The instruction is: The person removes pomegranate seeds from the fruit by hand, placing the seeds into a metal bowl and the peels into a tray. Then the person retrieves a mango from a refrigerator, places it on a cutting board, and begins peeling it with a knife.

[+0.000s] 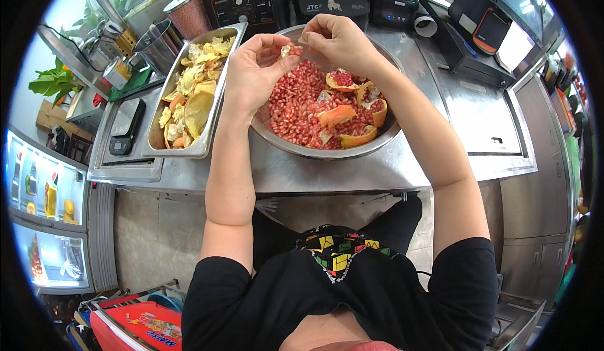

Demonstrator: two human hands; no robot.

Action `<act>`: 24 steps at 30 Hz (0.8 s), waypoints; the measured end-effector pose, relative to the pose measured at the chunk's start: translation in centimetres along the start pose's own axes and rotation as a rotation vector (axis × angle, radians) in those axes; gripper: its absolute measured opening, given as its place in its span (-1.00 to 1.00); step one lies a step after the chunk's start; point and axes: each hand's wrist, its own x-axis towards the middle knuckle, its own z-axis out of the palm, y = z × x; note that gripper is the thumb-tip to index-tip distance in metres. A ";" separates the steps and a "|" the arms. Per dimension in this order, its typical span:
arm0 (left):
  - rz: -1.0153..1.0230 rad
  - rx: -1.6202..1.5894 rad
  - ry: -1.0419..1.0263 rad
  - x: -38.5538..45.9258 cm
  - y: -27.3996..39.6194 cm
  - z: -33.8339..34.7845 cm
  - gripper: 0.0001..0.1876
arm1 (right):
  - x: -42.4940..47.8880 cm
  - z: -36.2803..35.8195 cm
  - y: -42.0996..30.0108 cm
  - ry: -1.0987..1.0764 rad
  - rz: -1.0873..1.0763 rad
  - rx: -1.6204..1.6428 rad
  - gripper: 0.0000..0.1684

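My left hand (262, 70) grips a small cluster of pomegranate arils (293, 51) with some pale membrane on it, held above the far left part of a metal bowl (302, 149). Close beside it, my right hand (332, 39) pinches a bit of pale membrane (303, 39) between thumb and fingertips. Loose red arils (295, 101) fill much of the bowl. On its right side lie pomegranate pieces with rind, among them an orange rind piece (336, 116) and a yellowish wedge (358, 137). Left of the bowl, a steel pan (204, 150) holds yellow peels and membrane (197, 110).
A kitchen scale (126, 127) sits at the counter's left. Behind the bowl stand a blender base (243, 6), a second blender base marked JTC (330, 4) and a small printer (394, 6). A payment terminal (490, 30) is at right. The steel counter (292, 174) has its front edge before me.
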 end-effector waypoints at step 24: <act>0.090 0.446 -0.046 -0.6 -1.0 -0.5 -0.78 | 13.1 13.0 -8.7 -0.706 -0.336 -0.595 -0.66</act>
